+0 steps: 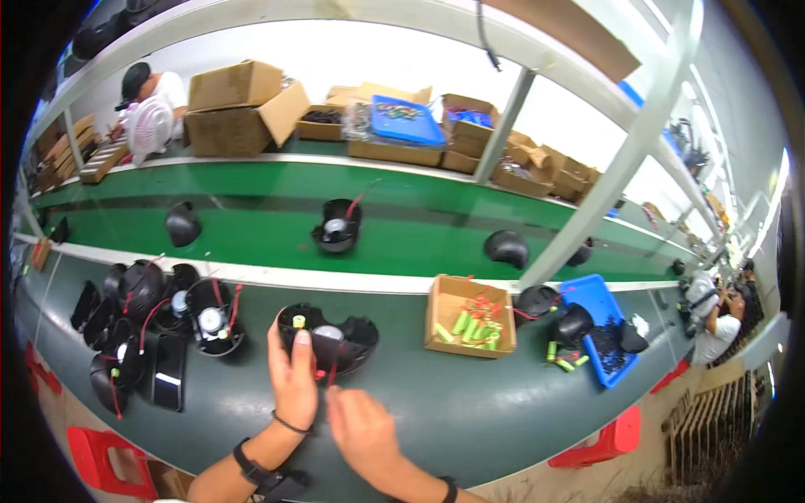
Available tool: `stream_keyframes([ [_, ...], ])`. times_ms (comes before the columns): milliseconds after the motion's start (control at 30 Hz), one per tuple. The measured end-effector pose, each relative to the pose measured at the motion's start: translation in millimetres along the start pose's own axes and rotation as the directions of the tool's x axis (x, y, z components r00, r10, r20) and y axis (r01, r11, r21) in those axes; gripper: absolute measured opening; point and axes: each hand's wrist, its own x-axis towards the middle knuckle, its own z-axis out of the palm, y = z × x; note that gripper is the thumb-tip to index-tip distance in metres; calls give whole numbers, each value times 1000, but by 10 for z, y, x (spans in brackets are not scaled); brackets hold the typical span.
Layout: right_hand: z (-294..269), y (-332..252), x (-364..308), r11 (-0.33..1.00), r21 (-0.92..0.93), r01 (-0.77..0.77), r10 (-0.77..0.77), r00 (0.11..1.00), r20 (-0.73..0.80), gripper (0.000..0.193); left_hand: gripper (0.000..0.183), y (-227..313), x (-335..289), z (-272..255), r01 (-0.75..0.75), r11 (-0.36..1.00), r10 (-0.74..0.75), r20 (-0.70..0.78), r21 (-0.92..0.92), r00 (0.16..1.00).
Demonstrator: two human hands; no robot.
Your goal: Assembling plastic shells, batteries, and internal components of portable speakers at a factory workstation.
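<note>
My left hand (293, 381) grips a black rounded plastic shell (359, 339) from its left side, just above the dark green bench. Inside the open shell are a light-green battery cell (298, 321), close to my thumb, and a round silver speaker-like part (329, 334). A red wire (332, 374) hangs out of the shell's near side. My right hand (366, 429) is closed at the wire's lower end, thumb and finger pinched together. To the right stands a cardboard box (442, 342) of green battery cells with red leads.
Several black shells (141, 289) crowd the left, beside a dark phone-like slab (168, 375). At right, a blue tray (579, 289) holds small black parts. Beyond a white rail, a green conveyor belt (419, 226) carries shells; cartons (222, 130) line its far side. Other people sit farther off.
</note>
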Motion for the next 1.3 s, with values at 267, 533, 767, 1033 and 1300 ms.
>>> stream_keyframes([
  [267,-660,306,255,889,456,-30,-176,898,404,23,43,21,127,5,358,818,-295,205,-451,933],
  [533,-1117,3655,2604,552,-557,-620,675,725,-138,88,52,560,633,-242,-179,824,-165,530,538,832],
  [767,-931,4443,2338,482,-429,-764,803,581,-133,106,63,436,684,-446,-307,590,-363,586,746,725],
  [1033,-1052,1487,1270,962,263,-70,22,983,180,104,56,14,768,-404,21,925,-297,686,380,664],
  [1300,-282,767,371,881,426,-206,-24,879,476,140,59,73,695,-326,67,926,-328,705,371,629],
])
